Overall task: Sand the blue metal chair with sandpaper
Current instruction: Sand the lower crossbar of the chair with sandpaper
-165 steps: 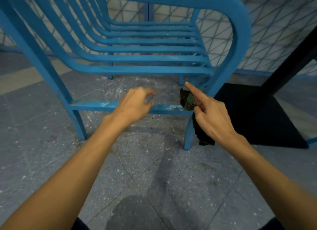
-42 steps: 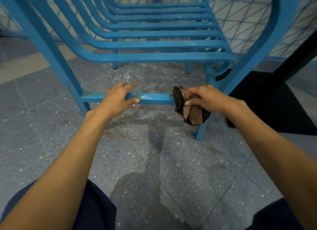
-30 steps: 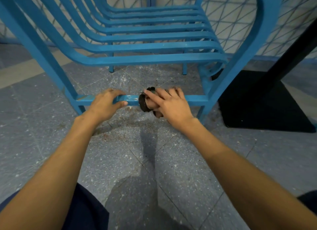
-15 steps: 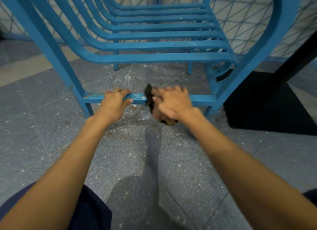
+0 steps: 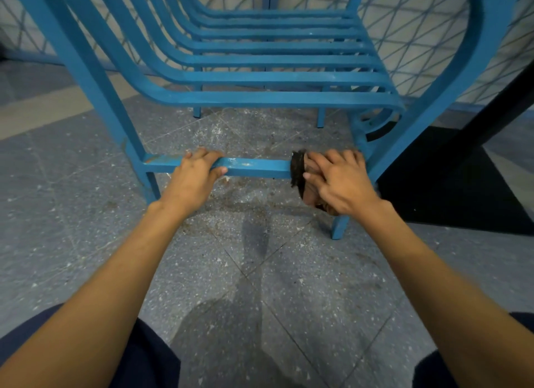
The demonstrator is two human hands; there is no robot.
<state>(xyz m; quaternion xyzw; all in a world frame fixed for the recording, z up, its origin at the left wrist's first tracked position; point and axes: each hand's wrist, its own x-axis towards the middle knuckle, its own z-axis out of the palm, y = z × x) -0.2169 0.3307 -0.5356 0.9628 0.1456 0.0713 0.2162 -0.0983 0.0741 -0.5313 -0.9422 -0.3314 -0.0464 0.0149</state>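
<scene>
Sandpaper (image 5: 297, 171), dark and crumpled, is wrapped round the right end of the lower front crossbar (image 5: 260, 166) of the blue metal chair (image 5: 274, 98). The right hand (image 5: 341, 182) is clamped over it, fingers curled across the top of the crossbar, with the loose tail of the sheet hanging below. The left hand (image 5: 193, 179) grips the crossbar toward its left end, fingers folded over the top and thumb on the front face, well apart from the sheet. Brown dust (image 5: 231, 197) lies on the floor (image 5: 260, 272) under the crossbar.

The sheet sits close to the right front leg (image 5: 341, 228) where it meets the crossbar, so a stroke that way would likely jam the knuckles into the joint. The paper looks spent. It may tear or slip round the crossbar and leave bare fingers rubbing the metal edge. A long stroke toward the left end could run into the left thumb. If the left hand's hold loosens, a hard stroke could make the chair skid on the floor.

No brand, label or writing can be read on the chair, the sheet or the floor.
</scene>
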